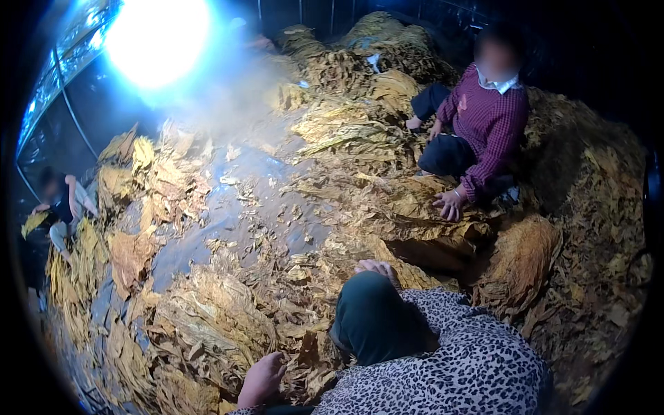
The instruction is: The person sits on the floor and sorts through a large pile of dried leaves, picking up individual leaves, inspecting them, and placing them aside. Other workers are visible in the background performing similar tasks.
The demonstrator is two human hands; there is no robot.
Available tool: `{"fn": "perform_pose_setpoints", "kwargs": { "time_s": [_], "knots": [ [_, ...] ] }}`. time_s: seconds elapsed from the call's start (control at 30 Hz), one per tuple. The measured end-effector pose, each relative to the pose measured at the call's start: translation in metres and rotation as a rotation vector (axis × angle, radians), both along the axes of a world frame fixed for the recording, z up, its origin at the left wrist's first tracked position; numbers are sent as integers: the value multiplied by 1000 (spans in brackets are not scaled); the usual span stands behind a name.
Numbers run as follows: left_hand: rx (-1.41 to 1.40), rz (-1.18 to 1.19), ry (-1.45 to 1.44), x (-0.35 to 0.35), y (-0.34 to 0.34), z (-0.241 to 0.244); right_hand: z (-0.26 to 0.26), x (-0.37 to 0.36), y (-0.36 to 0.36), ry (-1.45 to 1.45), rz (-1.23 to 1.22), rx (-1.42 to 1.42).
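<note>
My left hand (263, 380) is low in the view, over loose dried tobacco leaves (218, 311). Its fingers curl away from me, so any leaf in them is hidden. Beyond my raised knee (371, 319), in dark green cloth, my right hand (378, 271) touches a broad flattened pile of yellow-brown leaves (404, 267). The knee partly covers this hand, and what it grips does not show. My leopard-print sleeve (482, 358) fills the lower right.
A person in a purple checked sweater (487, 124) sits on leaves at upper right, one hand (450, 205) on the pile. Another person (62, 202) sits far left, by a leaf. Dark sheeting (254, 207) lies under scraps. A leaf bundle (519, 262) stands right. A bright lamp (155, 41) glares.
</note>
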State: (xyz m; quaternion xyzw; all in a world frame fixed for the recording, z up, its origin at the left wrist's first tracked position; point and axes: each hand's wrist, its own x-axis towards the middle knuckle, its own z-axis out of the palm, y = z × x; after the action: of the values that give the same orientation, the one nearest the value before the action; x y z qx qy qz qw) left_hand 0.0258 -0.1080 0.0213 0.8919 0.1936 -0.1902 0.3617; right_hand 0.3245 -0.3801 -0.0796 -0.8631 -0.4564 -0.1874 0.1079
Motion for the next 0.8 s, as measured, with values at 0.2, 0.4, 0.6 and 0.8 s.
{"fn": "perform_pose_setpoints", "kwargs": {
  "time_s": [0.2, 0.4, 0.6, 0.8],
  "knots": [
    [-26, 88, -26, 7, -7, 13, 0, 1, 2, 41, 2, 26],
    [14, 46, -59, -14, 6, -3, -6, 4, 4, -32, 18, 18],
    [58, 68, -94, -8, 8, 9, 1, 13, 12, 177, 113, 7],
    [112, 80, -168, -19, -4, -34, 59, 74, 18, 1028, -20, -162]
  ]
}}
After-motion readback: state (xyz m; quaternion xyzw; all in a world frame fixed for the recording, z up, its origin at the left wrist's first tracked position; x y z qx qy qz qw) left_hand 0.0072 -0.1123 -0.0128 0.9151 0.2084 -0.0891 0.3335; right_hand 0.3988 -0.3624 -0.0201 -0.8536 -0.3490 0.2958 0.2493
